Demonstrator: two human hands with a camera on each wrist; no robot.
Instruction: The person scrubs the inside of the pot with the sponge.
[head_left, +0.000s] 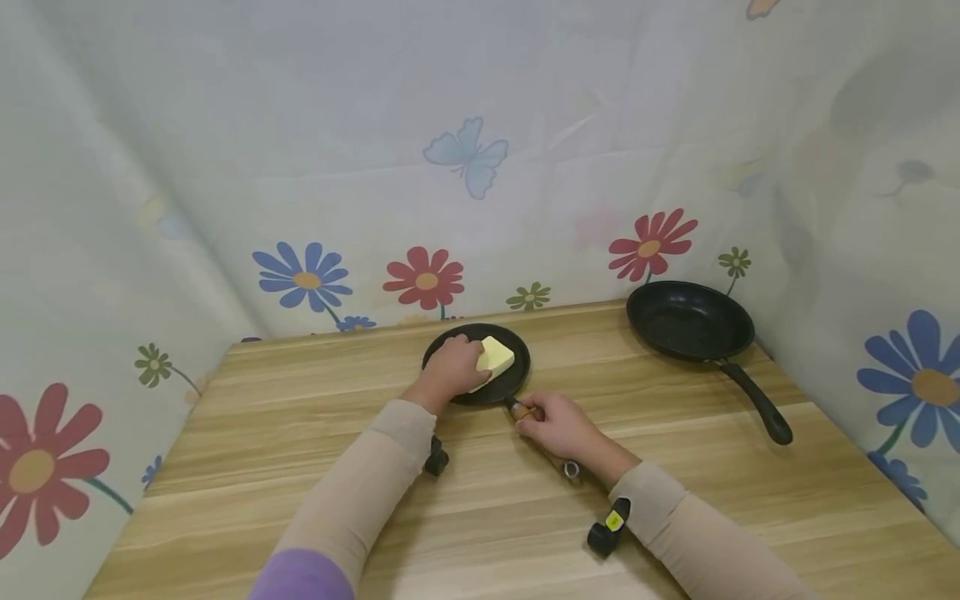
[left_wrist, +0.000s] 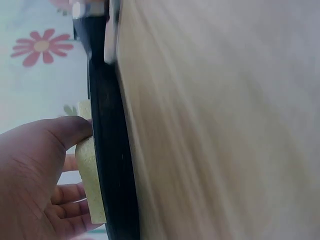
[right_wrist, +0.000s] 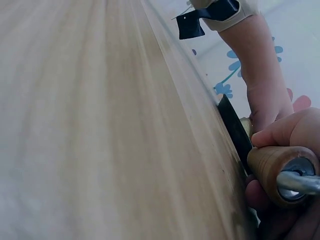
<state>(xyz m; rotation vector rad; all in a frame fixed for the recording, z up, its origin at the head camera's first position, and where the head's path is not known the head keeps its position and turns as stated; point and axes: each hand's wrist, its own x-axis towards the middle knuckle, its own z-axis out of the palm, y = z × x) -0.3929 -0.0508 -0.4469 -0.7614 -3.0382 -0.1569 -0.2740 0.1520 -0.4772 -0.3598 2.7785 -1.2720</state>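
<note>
A small black frying pan (head_left: 517, 350) with a wooden handle (right_wrist: 272, 167) sits at the middle back of the table. My left hand (head_left: 452, 367) is over this pan and grips a pale yellow sponge (head_left: 497, 357), thumb on one side and fingers on the other. In the left wrist view the sponge (left_wrist: 89, 170) stands against the pan's dark rim (left_wrist: 117, 165). My right hand (head_left: 558, 429) holds the wooden handle near the pan, with the metal hanging ring (head_left: 572, 469) sticking out behind it.
A larger black frying pan (head_left: 686, 321) rests at the back right, its black handle (head_left: 757, 404) pointing toward the front right. The wood-grain table (head_left: 300, 417) meets a flower-printed cloth (head_left: 360, 200) at the back and sides. Black camera mounts (head_left: 603, 537) hang at the wrists.
</note>
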